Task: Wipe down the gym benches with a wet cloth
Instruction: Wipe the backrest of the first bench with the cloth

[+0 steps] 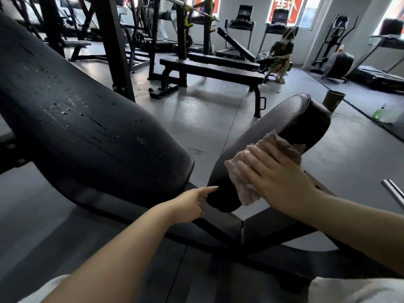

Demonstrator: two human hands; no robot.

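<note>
The black seat pad (pixel 273 136) sat near and right of the cracked backrest (pixel 87 119), a pinkish cloth (pixel 244 182) spread across it. Far behind stood a flat bench (pixel 209 69) and a cup (pixel 333 100). Your right hand (pixel 277 180) pressed flat on the cloth, fingers straight; your left hand (pixel 192 202) reached toward the pad's near end, fingers relaxed, perhaps touching it.

— What fills the back of the gym?

— Two treadmills (pixel 240 25) stand against the far wall at upper centre, under red banners (pixel 286 5) in the windows. A person (pixel 281 53) crouches in front of them.

— And to the right?

— An elliptical trainer (pixel 334 40) at upper right; lower down, a dark bucket (pixel 333 101) and a green bottle (pixel 379 112) on the grey floor (pixel 207 119).
</note>
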